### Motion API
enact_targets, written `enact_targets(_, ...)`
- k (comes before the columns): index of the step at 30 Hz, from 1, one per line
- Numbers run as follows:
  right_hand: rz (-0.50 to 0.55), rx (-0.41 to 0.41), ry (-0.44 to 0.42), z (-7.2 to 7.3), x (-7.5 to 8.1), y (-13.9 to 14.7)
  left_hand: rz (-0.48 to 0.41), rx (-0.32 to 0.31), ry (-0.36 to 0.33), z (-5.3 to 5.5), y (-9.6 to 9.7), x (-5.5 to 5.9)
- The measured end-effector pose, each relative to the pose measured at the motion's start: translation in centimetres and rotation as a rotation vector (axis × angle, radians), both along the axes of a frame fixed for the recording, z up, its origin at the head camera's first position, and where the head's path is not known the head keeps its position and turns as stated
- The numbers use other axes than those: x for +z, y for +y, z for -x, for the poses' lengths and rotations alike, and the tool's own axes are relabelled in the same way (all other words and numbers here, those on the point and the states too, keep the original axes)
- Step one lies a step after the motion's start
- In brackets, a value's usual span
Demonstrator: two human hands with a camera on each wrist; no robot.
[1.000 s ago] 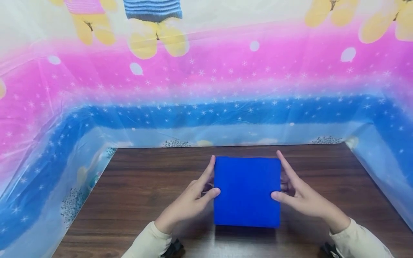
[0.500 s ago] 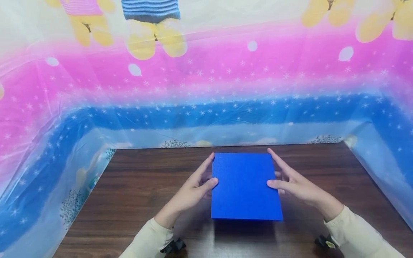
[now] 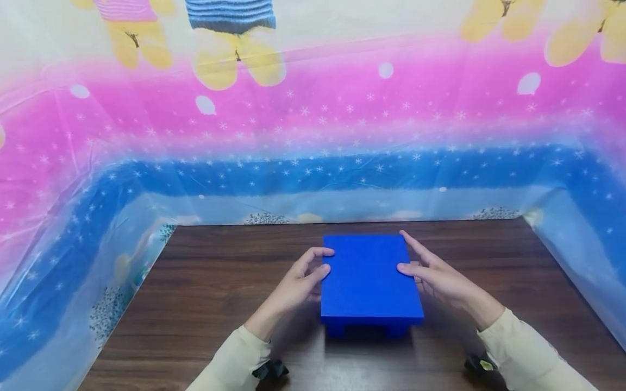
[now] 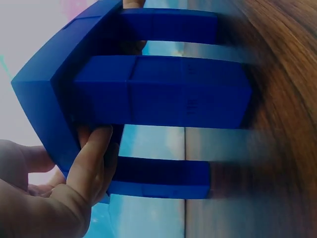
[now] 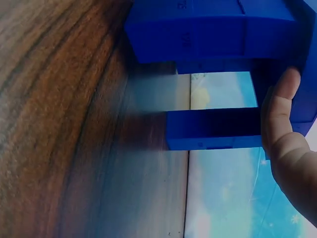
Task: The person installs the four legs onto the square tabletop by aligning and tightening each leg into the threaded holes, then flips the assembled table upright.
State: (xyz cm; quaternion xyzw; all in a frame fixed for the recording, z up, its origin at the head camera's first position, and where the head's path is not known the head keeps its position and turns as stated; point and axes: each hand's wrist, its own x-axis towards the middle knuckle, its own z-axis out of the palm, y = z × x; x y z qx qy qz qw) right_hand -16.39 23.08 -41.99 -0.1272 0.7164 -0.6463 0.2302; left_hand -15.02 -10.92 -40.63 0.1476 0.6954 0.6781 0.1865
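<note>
A small blue stool (image 3: 369,277) with a flat square top and blocky legs is upright over the wooden table. My left hand (image 3: 292,287) grips the left edge of its top, thumb and index finger on the upper face. On the opposite edge my right hand (image 3: 451,283) holds on, thumb on top and index finger stretched along the side. Both wrist views show fingers bent beneath the top, beside a thick leg (image 4: 163,91). Faint reflections lie at the leg ends. Whether the legs touch the table I cannot tell.
The brown wood-grain table (image 3: 220,277) shows on both sides of the stool. A printed pink and blue cloth (image 3: 313,125) encloses it at the back and sides. Dark straps (image 3: 270,370) hang under the cream sleeves (image 3: 233,353).
The stool's top has tilted from facing me to nearly level, so its front edge and legs now show. My left index finger has bent onto the top. My right hand has shifted slightly left.
</note>
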Motion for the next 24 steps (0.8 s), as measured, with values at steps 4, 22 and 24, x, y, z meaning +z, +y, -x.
enact_targets(4, -0.059, -0.052, 0.04, 0.1, 0.1, -0.1, 0.039, 0.025, 0.065, 0.3, 0.0, -0.4)
enact_targets(22, -0.419, -0.046, 0.895, -2.8, -0.4, -0.3, 0.624, -0.08, 0.796, -1.5, -1.5, 0.2)
enact_targets(24, -0.422, -0.053, 0.906, -2.8, -0.8, -0.3, 0.646, -0.091, 0.769, -1.4, -1.5, -0.1)
